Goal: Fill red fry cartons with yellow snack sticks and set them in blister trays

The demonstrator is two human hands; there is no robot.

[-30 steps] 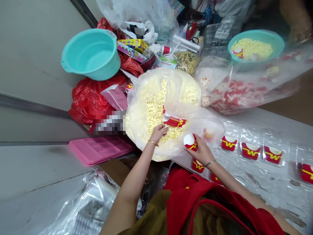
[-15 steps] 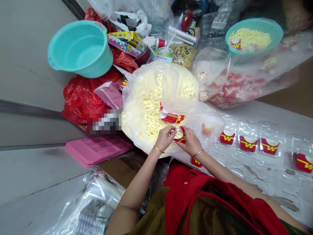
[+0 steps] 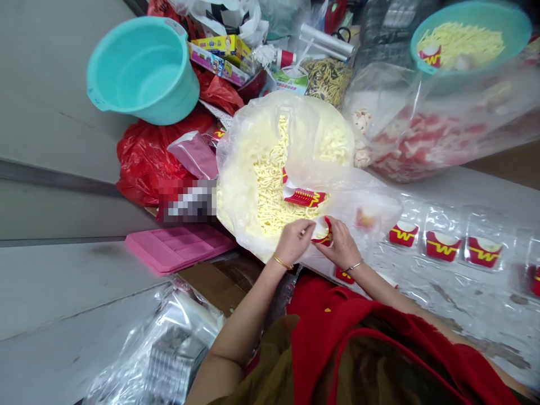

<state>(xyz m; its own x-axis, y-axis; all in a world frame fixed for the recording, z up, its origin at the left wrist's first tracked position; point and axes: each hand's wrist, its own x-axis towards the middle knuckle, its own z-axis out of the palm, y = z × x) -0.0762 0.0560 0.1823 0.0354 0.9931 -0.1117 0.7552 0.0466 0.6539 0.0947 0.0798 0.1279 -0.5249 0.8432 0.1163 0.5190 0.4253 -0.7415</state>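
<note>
My right hand (image 3: 342, 245) is closed around a small red-and-white fry carton (image 3: 328, 238) with a yellow zigzag. The fingers of my left hand (image 3: 295, 241) are pinched together at the carton's white edge; the fingertips are partly hidden. Just beyond my hands, a nested stack of red fry cartons (image 3: 304, 197) lies on a heap of pale yellow toy-like fries (image 3: 270, 194). The heap sits in a wide round container lined with a clear plastic bag (image 3: 236, 152). Another red carton (image 3: 345, 275) lies partly under my right wrist.
On the right, filled red cartons (image 3: 442, 246) sit in clear plastic trays on a white table. A turquoise basin (image 3: 139, 107) stands at the left above a red bag (image 3: 143, 163); a pink tray (image 3: 181, 247) lies below. A second basin (image 3: 517, 28) holds fries, near a bag of red-and-white pieces (image 3: 430, 140).
The whole view has shifted, so most things appear a little farther right. My left fingers have drawn slightly away from the carton's middle to its edge. The right hand keeps its hold.
</note>
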